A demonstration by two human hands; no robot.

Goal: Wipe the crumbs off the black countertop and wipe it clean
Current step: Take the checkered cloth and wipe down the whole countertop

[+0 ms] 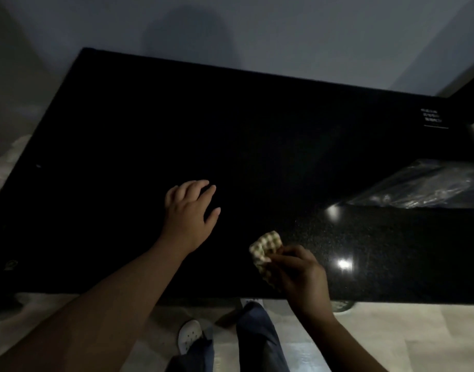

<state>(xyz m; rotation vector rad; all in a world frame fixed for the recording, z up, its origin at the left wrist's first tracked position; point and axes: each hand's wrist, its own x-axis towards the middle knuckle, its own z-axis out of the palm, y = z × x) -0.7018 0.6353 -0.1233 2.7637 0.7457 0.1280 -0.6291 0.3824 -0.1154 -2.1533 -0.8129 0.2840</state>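
1. Checked cloth (265, 249) is bunched in your right hand (297, 275), fingers pinched shut around it near the front edge of the black countertop (257, 124); part of the wad pokes out past your fingertips, up and to the left of the grip
2. Just beyond the cloth the speckled stone shows two bright glare spots to the right of your grip; crumbs are too small and the light too dim to pick out, so you could easily miss a patch and call it clean
3. Your left hand (190, 208) lies flat and open on the counter, farther in and to the left of the cloth, holding nothing; if you sweep toward it you may push debris under the palm
4. A small wad covers little surface, so strokes could leave streaks or strips unwiped
5. Farther right of the grip sits crinkled clear plastic (423, 189); a wide sweep could drive crumbs against it, or off the near edge onto the floor
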